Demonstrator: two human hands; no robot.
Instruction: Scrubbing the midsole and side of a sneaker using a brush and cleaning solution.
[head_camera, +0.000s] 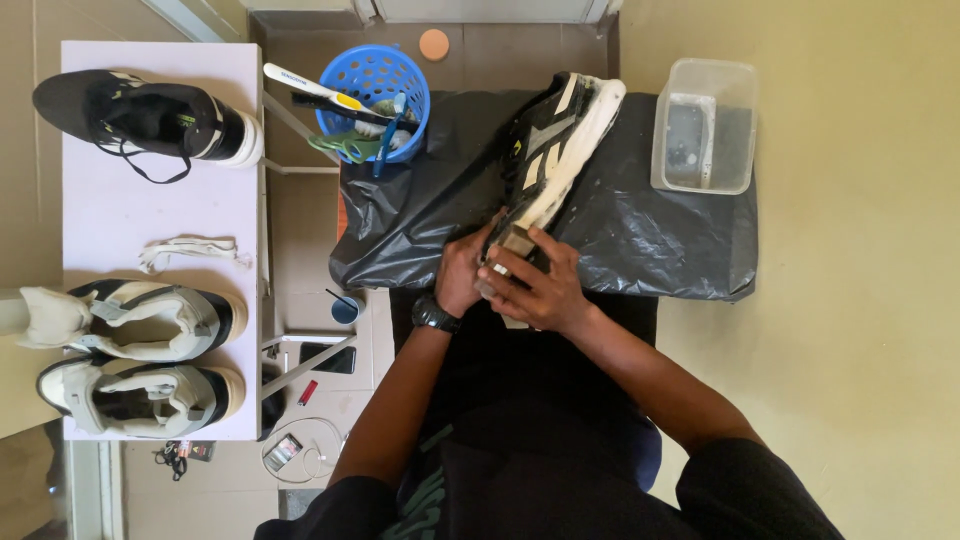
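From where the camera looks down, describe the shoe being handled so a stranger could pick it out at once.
Find the black plastic sheet spread in the middle. On it the left hand and right hand grip a black sneaker turned on its side. Unlike the shoes on the white table, it shows its white sole.

On the white table: a black sneaker at its far end, a loose lace mid-table, two cream high-tops nearest.

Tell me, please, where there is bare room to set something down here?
Bare patches: the white table between the black sneaker and the loose lace; the black sheet below the clear tub. Crowded around the hands.
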